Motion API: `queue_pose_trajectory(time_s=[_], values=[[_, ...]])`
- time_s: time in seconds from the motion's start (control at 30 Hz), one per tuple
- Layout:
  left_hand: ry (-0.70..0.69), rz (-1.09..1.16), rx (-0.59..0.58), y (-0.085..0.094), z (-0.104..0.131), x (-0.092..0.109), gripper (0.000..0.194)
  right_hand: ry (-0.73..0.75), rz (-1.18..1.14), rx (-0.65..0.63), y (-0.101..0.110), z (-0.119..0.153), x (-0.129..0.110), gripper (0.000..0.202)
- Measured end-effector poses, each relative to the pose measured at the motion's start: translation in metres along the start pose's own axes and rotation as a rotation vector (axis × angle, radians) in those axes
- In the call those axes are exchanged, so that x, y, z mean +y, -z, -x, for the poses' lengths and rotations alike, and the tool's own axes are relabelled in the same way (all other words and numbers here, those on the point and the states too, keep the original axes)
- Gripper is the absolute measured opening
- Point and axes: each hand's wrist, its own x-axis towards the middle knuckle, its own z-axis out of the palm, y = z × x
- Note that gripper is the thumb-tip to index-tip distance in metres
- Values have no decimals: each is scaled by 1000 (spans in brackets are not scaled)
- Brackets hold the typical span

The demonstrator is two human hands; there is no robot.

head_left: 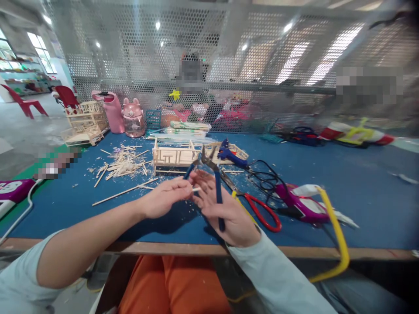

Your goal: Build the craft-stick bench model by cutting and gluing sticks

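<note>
My right hand (pixel 234 218) is closed around blue-handled pliers (pixel 218 187), one handle under the thumb and the jaws spread, pointing up and away from me. Close beside it, my left hand (pixel 168 195) pinches a short pale stick (pixel 196 189) whose end pokes out toward the right fingers. Behind both hands stands a small wooden stick-built frame (pixel 173 157) with lattice panels. A blue glue gun (pixel 231 155) lies against the frame's right side. Red-handled scissors (pixel 263 213) rest on the table just right of my right hand.
Wood scraps and sticks (pixel 126 161) are heaped on the blue table (pixel 327 165) to the left. A purple power strip (pixel 304 207) with a yellow cord and tangled black cable sits at right. Pink bottles (pixel 114 113) stand before a perforated metal screen (pixel 131 56); people are behind it.
</note>
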Motion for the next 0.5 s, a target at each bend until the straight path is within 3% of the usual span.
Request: queue_pose_trajectory(time_s=[0.1, 0.2, 0.33, 0.43, 0.5], values=[[10, -16, -84, -5, 3, 6, 40, -56, 43, -228, 1, -3, -1, 70], [-28, 77, -44, -6, 4, 5, 39, 4, 100, -220, 6, -5, -8, 78], [-65, 214, 220, 1, 0, -3, 31, 78, 270, -124, 24, -10, -25, 82], [69, 261, 405, 7, -5, -8, 32, 74, 650, -101, 38, -15, -33, 76], [122, 286, 431, 9, -7, -8, 33, 89, 959, -56, 42, -16, -35, 71]])
